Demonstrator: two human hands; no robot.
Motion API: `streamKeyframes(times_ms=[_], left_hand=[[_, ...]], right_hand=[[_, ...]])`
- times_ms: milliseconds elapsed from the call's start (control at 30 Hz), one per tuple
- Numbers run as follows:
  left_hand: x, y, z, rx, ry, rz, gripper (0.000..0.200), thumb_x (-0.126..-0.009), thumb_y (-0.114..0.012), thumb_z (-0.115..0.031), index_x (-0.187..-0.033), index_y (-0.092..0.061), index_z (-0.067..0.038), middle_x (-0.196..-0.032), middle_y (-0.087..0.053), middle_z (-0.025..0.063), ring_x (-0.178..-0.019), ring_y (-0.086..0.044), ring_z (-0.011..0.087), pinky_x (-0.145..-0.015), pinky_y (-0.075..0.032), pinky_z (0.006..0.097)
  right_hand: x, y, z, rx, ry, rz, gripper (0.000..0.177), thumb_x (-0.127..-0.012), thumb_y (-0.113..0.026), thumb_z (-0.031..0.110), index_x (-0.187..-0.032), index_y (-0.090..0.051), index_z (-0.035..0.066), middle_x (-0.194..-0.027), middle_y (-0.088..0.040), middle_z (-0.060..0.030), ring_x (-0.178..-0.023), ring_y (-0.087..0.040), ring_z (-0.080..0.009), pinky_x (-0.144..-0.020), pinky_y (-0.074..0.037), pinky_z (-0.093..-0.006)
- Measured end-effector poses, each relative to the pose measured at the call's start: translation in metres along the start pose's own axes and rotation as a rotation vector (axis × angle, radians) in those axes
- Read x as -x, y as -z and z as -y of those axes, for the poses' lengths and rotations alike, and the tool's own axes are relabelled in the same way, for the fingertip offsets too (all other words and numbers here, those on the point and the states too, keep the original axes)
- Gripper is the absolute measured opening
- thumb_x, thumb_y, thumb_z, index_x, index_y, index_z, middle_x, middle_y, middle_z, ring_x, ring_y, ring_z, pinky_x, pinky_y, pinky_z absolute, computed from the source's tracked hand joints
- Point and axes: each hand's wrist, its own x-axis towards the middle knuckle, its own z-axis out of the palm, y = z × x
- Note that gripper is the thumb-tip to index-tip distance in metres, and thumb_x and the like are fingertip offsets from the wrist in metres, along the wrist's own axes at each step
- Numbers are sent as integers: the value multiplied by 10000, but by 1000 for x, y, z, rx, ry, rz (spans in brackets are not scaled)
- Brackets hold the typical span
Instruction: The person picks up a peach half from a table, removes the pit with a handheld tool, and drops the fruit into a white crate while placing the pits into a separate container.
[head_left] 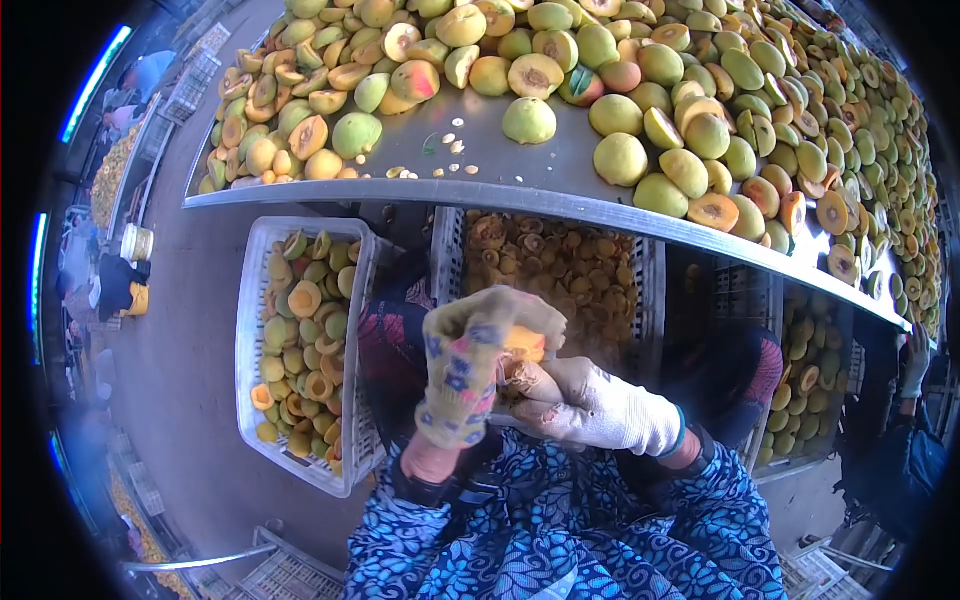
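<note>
My left hand (470,370), in a patterned cloth glove, is closed around an orange-fleshed fruit piece (524,344) in front of my lap. My right hand (600,405), in a white knit glove, is closed and meets the left one at the fruit; its fingers are bent just below the piece. Whether the right hand holds a tool or a part of the fruit is hidden. Below and beyond both hands stands a crate of brownish-orange fruit pieces (560,262). Above it runs the metal table edge (480,195).
Halved and whole fruits (700,130) are heaped on the metal table. At left stands a white crate (247,330) of fruit halves; another crate of halves (800,390) is at right. A co-worker's gloved hand (915,360) is at far right. Other people are at far left.
</note>
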Motion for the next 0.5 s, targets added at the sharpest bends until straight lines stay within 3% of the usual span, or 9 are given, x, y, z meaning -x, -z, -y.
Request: streamKeyframes(times_ms=[67,100,167,233,267,367,400,433,500], left_hand=[[-6,1,-10,16,316,105,393,-984,-572,-345,-858,-697,5,-828,-691,69,-741,-647,154,-670,-504,276],[-10,2,-7,12,310,95,393,-984,-572,-345,-858,-697,5,-828,-691,69,-741,-647,154,-670,-504,276],[-11,3,6,68,119,211,396,-975,-578,-356,-851,-701,0,-836,-692,64,-742,-646,142,-663,-506,276],[-6,-8,15,8,74,58,411,-964,-583,-378,-823,-705,-11,-831,-689,60,-731,-644,130,-649,-503,269],[-19,2,9,66,134,255,412,-956,-585,-398,-836,-711,-24,-827,-684,55,-717,-639,125,-647,-500,266],[-21,-3,2,377,375,245,421,-987,-543,-403,-879,-705,-29,-793,-686,75,-665,-636,125,-638,-508,277],[-21,-10,7,-75,-116,-23,458,-1009,-498,-422,-882,-689,-26,-785,-690,83,-669,-660,135,-641,-540,280],[-21,-2,10,-75,-128,-38,458,-1009,-498,-422,-882,-689,-26,-785,-690,83,-669,-660,135,-641,-540,280],[-30,22,6,186,296,11,542,-1030,-404,-474,-847,-676,-43,-817,-698,97,-657,-666,210,-660,-545,308]], right_hand=[[-2,1,1,18,23,17,346,-962,-581,348,-1040,-575,11,-728,-559,-48,-636,-545,-148,-596,-468,-293],[-2,3,-1,21,27,28,346,-962,-581,348,-1040,-575,11,-728,-559,-48,-636,-545,-148,-596,-468,-293],[1,5,-10,-399,-85,184,345,-954,-599,360,-1077,-545,42,-677,-514,-17,-560,-505,-101,-497,-433,-246],[4,4,-13,-577,-200,162,327,-938,-622,367,-1002,-498,71,-622,-464,10,-465,-455,-82,-406,-381,-222],[5,3,-19,-753,-161,211,328,-920,-646,353,-946,-485,68,-609,-457,4,-437,-428,-85,-381,-355,-228],[-2,-1,-24,-1048,-106,316,362,-885,-684,325,-802,-474,41,-565,-424,-5,-380,-366,-90,-330,-298,-248],[-6,2,-26,-1082,-150,339,339,-891,-679,299,-798,-474,46,-565,-425,-7,-386,-368,-89,-338,-303,-245],[-8,5,-27,-1117,-194,356,317,-897,-674,274,-794,-474,51,-565,-425,-9,-391,-371,-89,-346,-308,-241],[-8,6,-23,-989,-118,350,309,-906,-666,297,-826,-491,55,-588,-447,-1,-400,-389,-93,-359,-322,-236]])
